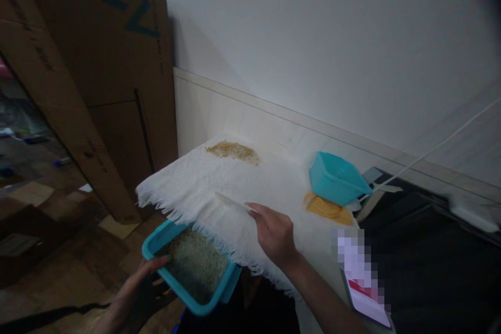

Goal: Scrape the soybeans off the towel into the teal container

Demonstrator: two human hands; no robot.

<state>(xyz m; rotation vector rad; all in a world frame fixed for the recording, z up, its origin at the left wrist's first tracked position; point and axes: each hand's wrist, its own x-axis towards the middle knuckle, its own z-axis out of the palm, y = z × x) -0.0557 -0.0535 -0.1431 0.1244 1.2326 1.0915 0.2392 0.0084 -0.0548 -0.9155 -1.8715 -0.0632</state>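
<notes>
My left hand (146,284) grips the left rim of a blue plastic basin (198,305), thumb over the edge. Pale and brownish grains (195,261) lie inside the basin, which sits under the fringed front edge of a white cloth (270,182). Over that cloth, my right hand (276,232) is closed on a thin, flat white piece (230,202); its exact kind is unclear against the white fabric. A small spread of tan grains (233,151) lies on the cloth near the wall.
At the right of the table stands another blue basin (338,177), with a folded yellow cloth (329,210) in front. A phone (368,297) lies at the right edge, beside a black surface (434,255). Tall cardboard boxes (102,62) stand left; a pale wall (332,52) rises behind.
</notes>
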